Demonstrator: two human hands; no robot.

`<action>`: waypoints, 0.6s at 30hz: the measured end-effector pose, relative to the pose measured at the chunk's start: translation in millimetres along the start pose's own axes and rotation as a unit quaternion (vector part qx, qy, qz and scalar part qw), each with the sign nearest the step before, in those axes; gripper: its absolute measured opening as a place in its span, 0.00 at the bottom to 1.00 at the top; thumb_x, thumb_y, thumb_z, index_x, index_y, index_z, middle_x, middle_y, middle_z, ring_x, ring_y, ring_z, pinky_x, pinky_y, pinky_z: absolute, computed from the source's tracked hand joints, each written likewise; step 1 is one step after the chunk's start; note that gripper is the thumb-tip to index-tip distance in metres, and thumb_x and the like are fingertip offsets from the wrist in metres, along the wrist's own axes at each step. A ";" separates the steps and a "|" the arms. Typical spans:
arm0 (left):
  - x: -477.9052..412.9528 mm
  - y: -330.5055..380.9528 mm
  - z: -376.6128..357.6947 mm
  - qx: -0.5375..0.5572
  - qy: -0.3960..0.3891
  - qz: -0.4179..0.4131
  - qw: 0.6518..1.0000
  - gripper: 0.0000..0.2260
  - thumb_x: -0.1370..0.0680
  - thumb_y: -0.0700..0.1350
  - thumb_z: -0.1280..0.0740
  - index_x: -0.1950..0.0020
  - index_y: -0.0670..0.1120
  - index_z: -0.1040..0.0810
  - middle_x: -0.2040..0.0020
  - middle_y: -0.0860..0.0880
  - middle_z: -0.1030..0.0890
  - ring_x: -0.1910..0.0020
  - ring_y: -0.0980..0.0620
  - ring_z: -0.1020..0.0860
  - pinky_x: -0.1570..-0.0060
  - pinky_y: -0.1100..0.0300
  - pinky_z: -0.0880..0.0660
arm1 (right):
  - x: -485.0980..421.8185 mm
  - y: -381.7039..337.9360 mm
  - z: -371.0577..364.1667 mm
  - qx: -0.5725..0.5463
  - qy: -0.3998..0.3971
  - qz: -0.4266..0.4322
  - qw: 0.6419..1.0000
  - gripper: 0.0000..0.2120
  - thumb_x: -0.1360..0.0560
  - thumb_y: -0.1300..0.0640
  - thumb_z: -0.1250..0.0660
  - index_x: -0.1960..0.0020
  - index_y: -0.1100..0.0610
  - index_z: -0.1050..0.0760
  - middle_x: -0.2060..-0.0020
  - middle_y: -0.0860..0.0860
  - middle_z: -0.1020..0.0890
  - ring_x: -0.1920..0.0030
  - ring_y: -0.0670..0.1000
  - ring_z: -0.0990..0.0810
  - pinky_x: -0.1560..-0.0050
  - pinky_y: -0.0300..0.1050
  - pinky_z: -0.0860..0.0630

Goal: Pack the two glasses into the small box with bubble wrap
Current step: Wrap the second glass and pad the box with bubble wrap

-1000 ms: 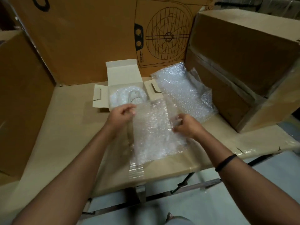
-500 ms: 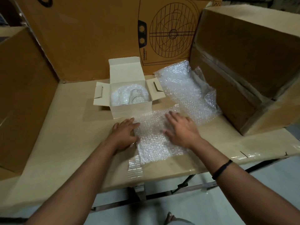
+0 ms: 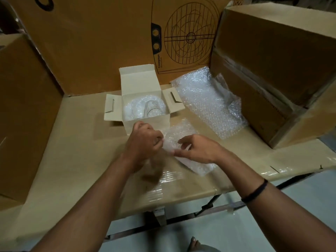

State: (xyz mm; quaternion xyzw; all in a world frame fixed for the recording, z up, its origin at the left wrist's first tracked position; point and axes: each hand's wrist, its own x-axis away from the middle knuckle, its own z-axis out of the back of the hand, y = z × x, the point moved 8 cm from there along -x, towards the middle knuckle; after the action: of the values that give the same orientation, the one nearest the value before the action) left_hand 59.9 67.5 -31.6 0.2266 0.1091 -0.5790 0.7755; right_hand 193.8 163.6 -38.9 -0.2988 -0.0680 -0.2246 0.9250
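Near the table's point(image 3: 72, 160) front edge the left hand point(image 3: 145, 140) had its grip pinched tight on one edge of a bubble wrap sheet point(image 3: 181, 132), and the right hand point(image 3: 198, 150) held the other side between thumb and half-curled fingers. Just beyond them, mid-table, the small box point(image 3: 138, 82) stood open with a wrapped glass point(image 3: 151, 109) nestled inside, though I could not tell if both were in there, and spare bubble wrap point(image 3: 205, 102) lay toward the right, beside a big carton point(image 3: 272, 51). It looked like the padding step: the sheet next needed folding small and tucking over the bundle before the flaps shut.
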 end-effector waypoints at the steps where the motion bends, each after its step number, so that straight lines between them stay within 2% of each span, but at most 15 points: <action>1: -3.0 5.6 3.4 0.011 -0.006 -0.007 1.000 0.15 0.29 0.55 0.40 0.59 0.50 0.16 0.66 0.52 0.20 0.60 0.50 0.24 0.42 0.47 0.32 | 1.1 -2.0 2.3 0.014 -0.030 0.002 0.999 0.34 0.30 0.32 0.32 0.33 0.53 0.25 0.42 0.47 0.18 0.47 0.48 0.19 0.46 0.47 0.23; 3: -7.6 6.0 5.5 0.095 -0.032 0.007 0.995 0.13 0.30 0.58 0.37 0.57 0.53 0.16 0.64 0.56 0.19 0.60 0.53 0.24 0.45 0.48 0.30 | 1.8 3.1 8.3 0.048 -0.062 0.017 0.997 0.14 0.27 0.48 0.27 0.44 0.50 0.20 0.50 0.46 0.17 0.53 0.47 0.19 0.52 0.44 0.24; 4: -8.6 0.5 4.1 0.159 -0.054 0.030 0.985 0.12 0.31 0.60 0.35 0.55 0.56 0.17 0.60 0.58 0.18 0.56 0.54 0.23 0.44 0.49 0.30 | 3.1 8.8 13.3 0.050 -0.063 0.026 0.996 0.04 0.26 0.55 0.28 0.52 0.49 0.21 0.57 0.45 0.18 0.58 0.45 0.20 0.56 0.43 0.26; 6: -6.1 -12.4 -4.6 0.278 -0.135 0.093 0.947 0.20 0.35 0.64 0.30 0.46 0.59 0.19 0.46 0.61 0.20 0.42 0.56 0.25 0.39 0.55 0.34 | 4.9 28.6 24.4 0.002 -0.057 0.018 0.998 0.06 0.26 0.64 0.30 0.61 0.57 0.23 0.66 0.44 0.20 0.66 0.44 0.24 0.60 0.42 0.28; 8: 2.7 -18.8 -16.0 0.367 -0.213 0.152 0.893 0.26 0.34 0.56 0.24 0.38 0.53 0.22 0.38 0.57 0.23 0.37 0.58 0.28 0.39 0.64 0.34 | 8.4 48.2 31.8 -0.080 -0.067 -0.003 0.995 0.07 0.26 0.68 0.32 0.62 0.61 0.23 0.70 0.39 0.21 0.69 0.41 0.24 0.61 0.43 0.27; 10: 10.8 -24.3 -31.2 0.425 -0.242 0.221 0.844 0.23 0.30 0.41 0.24 0.37 0.46 0.24 0.42 0.53 0.22 0.41 0.56 0.26 0.47 0.69 0.29 | 8.7 63.6 33.3 -0.103 -0.091 -0.018 0.990 0.08 0.26 0.71 0.33 0.63 0.62 0.25 0.71 0.31 0.22 0.68 0.33 0.26 0.59 0.43 0.27; 11: 14.0 -27.6 -39.1 0.438 -0.243 0.252 0.828 0.21 0.29 0.36 0.26 0.38 0.44 0.24 0.46 0.50 0.21 0.45 0.55 0.23 0.51 0.69 0.26 | 6.8 70.4 35.6 -0.099 -0.090 -0.026 0.991 0.09 0.27 0.71 0.34 0.64 0.62 0.25 0.69 0.29 0.22 0.65 0.34 0.25 0.57 0.43 0.27; 12: 15.9 -30.2 -45.5 0.436 -0.237 0.273 0.824 0.20 0.29 0.33 0.27 0.39 0.42 0.24 0.50 0.48 0.20 0.50 0.53 0.21 0.53 0.65 0.24 | 3.6 76.2 38.0 -0.096 -0.080 -0.035 0.992 0.09 0.27 0.71 0.34 0.63 0.61 0.24 0.68 0.29 0.21 0.63 0.39 0.24 0.56 0.45 0.27; 14: 13.6 -36.0 -51.4 0.406 -0.195 0.293 0.843 0.12 0.28 0.30 0.29 0.47 0.41 0.21 0.60 0.46 0.17 0.61 0.52 0.19 0.55 0.58 0.23 | -1.6 87.3 44.0 -0.073 -0.050 -0.065 0.994 0.07 0.27 0.71 0.35 0.57 0.63 0.21 0.73 0.30 0.22 0.65 0.47 0.25 0.60 0.42 0.27; 16: 10.0 -36.5 -51.7 0.387 -0.156 0.305 0.856 0.08 0.27 0.29 0.32 0.54 0.41 0.20 0.67 0.46 0.18 0.68 0.55 0.20 0.60 0.59 0.24 | -5.8 95.3 49.5 -0.007 -0.003 -0.089 0.996 0.08 0.27 0.70 0.36 0.55 0.61 0.21 0.76 0.33 0.25 0.67 0.45 0.25 0.67 0.35 0.31; 18: 7.2 -26.7 -51.9 0.362 -0.155 0.296 0.870 0.08 0.28 0.32 0.33 0.56 0.44 0.20 0.68 0.48 0.18 0.70 0.57 0.20 0.63 0.61 0.27 | -8.4 98.0 52.7 0.071 0.052 -0.092 0.992 0.12 0.27 0.66 0.38 0.52 0.54 0.20 0.64 0.35 0.21 0.60 0.48 0.23 0.66 0.36 0.31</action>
State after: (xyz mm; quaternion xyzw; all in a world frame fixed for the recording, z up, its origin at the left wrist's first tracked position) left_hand 41.6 80.2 -86.0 0.4200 -0.3020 -0.3489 0.7815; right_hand 231.5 268.0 -49.5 -0.2133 -0.0628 -0.3182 0.9216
